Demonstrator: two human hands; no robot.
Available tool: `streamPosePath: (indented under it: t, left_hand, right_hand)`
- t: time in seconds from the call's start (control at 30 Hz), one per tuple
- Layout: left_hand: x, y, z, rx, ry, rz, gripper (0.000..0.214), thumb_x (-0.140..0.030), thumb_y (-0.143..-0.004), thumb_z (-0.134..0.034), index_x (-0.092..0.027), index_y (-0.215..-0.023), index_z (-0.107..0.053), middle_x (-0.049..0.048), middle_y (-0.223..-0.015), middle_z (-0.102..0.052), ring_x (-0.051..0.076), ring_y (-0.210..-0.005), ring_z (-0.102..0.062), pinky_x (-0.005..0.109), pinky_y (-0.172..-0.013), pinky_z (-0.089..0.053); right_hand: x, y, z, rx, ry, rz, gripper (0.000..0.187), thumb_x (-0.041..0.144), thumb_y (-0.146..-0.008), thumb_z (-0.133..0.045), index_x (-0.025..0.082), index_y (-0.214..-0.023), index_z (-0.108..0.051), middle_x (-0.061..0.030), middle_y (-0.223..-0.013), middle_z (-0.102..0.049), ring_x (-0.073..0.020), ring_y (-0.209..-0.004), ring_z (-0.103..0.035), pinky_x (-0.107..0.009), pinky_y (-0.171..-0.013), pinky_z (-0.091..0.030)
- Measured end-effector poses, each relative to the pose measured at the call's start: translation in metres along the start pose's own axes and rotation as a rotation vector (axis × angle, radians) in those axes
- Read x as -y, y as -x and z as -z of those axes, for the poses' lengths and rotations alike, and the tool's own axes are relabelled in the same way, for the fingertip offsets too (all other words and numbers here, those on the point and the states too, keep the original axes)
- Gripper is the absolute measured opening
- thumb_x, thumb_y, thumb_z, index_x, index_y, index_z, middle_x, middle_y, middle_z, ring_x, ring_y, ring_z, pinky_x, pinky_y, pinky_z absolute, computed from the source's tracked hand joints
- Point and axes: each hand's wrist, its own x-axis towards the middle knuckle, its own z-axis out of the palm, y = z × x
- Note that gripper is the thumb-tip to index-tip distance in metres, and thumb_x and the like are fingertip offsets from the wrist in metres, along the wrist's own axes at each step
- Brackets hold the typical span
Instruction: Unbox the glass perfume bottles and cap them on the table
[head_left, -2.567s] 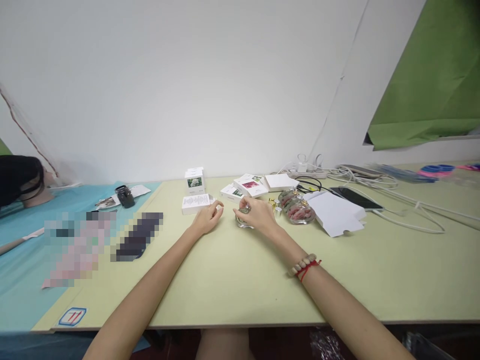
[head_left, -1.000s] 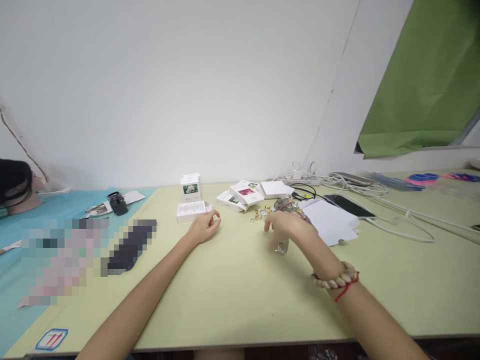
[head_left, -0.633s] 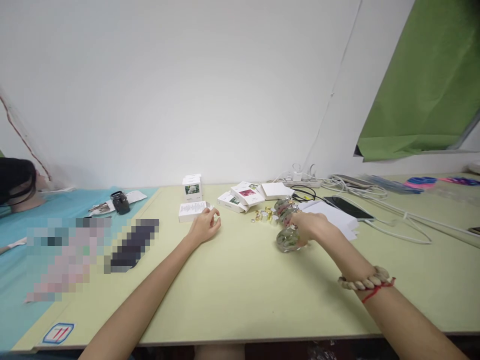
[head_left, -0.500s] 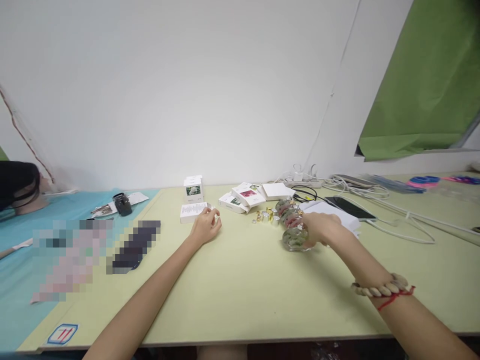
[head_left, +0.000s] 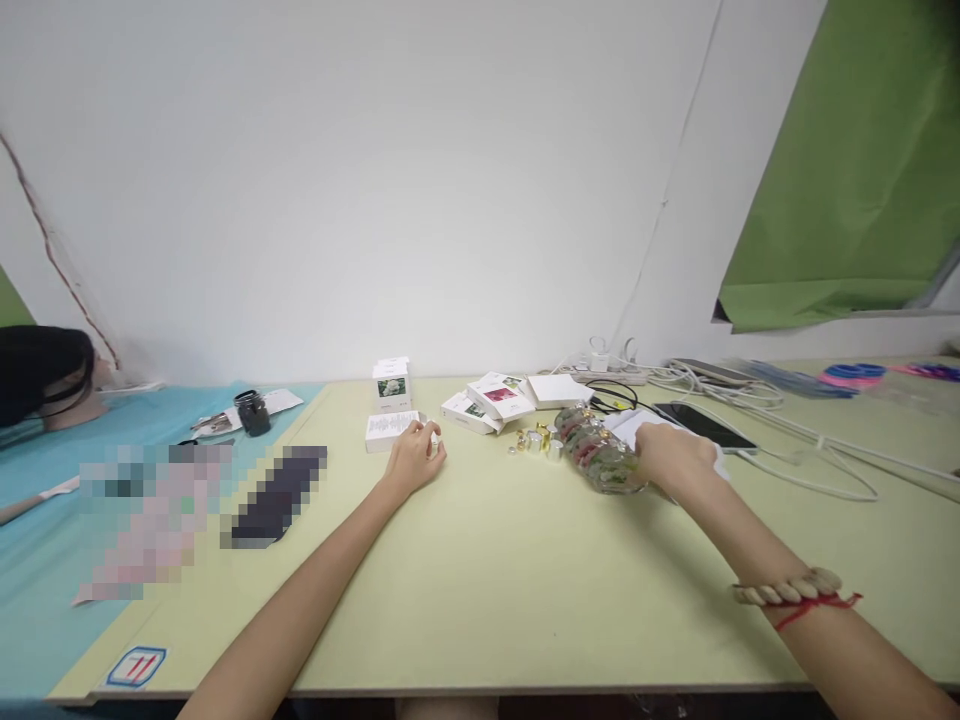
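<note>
My right hand point(head_left: 673, 458) is closed around a round clear glass bottle point(head_left: 616, 472) with green and pink bits inside. It holds the bottle on the table at the near end of a row of similar bottles point(head_left: 581, 432). My left hand point(head_left: 412, 460) rests on the table with its fingers curled in a pinch. Something small and pale sits at its fingertips, too small to name. A flat white box point(head_left: 386, 429) lies just beyond that hand. Small gold and silver caps point(head_left: 535, 440) lie between my two hands.
Several white boxes point(head_left: 491, 398) and folded white card point(head_left: 626, 424) lie behind the bottles. A phone point(head_left: 694, 425), cables and a power strip point(head_left: 611, 376) are at the back right. A black jar point(head_left: 253, 412) stands on a blue mat point(head_left: 45, 500). Another person's head point(head_left: 37, 385) shows at far left.
My right hand has carried the glass bottle from the middle of the table to the right, up against the row of bottles. My left hand has stayed by the white box.
</note>
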Motion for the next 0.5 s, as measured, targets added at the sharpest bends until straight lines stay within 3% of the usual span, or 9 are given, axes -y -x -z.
streamPosePath:
  t: [0.13, 0.27, 0.4, 0.43, 0.5]
  left_hand:
    - [0.000, -0.001, 0.001, -0.020, -0.019, -0.009, 0.015, -0.021, -0.076, -0.045, -0.021, -0.091, -0.048, 0.0003, -0.061, -0.049, 0.021, -0.084, -0.048, 0.031, -0.072, -0.039]
    - [0.000, -0.001, 0.001, -0.093, -0.085, 0.032, 0.021, -0.024, -0.074, -0.049, -0.020, -0.095, -0.048, 0.0058, -0.089, -0.052, 0.022, -0.092, -0.046, 0.035, -0.080, -0.037]
    - [0.002, 0.000, -0.001, -0.114, -0.137, 0.109, 0.028, -0.029, -0.073, -0.053, -0.021, -0.100, -0.048, 0.0077, -0.101, -0.049, 0.024, -0.101, -0.043, 0.038, -0.086, -0.035]
    - [0.002, 0.000, -0.003, -0.114, -0.149, 0.123, 0.030, -0.031, -0.073, -0.053, -0.021, -0.101, -0.048, 0.0081, -0.103, -0.049, 0.025, -0.104, -0.042, 0.040, -0.088, -0.034]
    - [0.005, 0.000, -0.005, -0.116, -0.174, 0.152, 0.036, -0.034, -0.072, -0.055, -0.021, -0.105, -0.048, 0.0095, -0.109, -0.048, 0.028, -0.112, -0.038, 0.042, -0.092, -0.031]
  right_hand:
    - [0.001, 0.012, 0.005, -0.104, -0.038, -0.008, 0.023, 0.021, -0.065, -0.059, 0.019, -0.088, -0.064, -0.0149, -0.092, -0.063, -0.0287, -0.087, -0.059, -0.033, -0.056, -0.036]
    - [0.022, 0.035, 0.019, -0.175, -0.170, 0.136, 0.036, 0.010, -0.070, -0.048, 0.025, -0.099, -0.062, -0.0119, -0.093, -0.065, -0.0249, -0.085, -0.060, -0.031, -0.057, -0.035]
    - [0.077, 0.049, 0.023, -0.292, -0.208, 0.291, 0.043, 0.002, -0.072, -0.040, 0.022, -0.104, -0.060, -0.0108, -0.103, -0.062, -0.0233, -0.095, -0.057, -0.033, -0.073, -0.037]
    - [0.094, 0.049, 0.019, -0.276, -0.217, 0.328, 0.044, -0.001, -0.072, -0.037, 0.021, -0.103, -0.060, -0.0113, -0.101, -0.063, -0.0230, -0.096, -0.057, -0.034, -0.076, -0.037]
    - [0.127, 0.047, 0.005, -0.126, -0.284, 0.515, 0.040, 0.002, -0.075, -0.036, 0.018, -0.104, -0.060, -0.0121, -0.102, -0.062, -0.0223, -0.098, -0.056, -0.034, -0.079, -0.038]
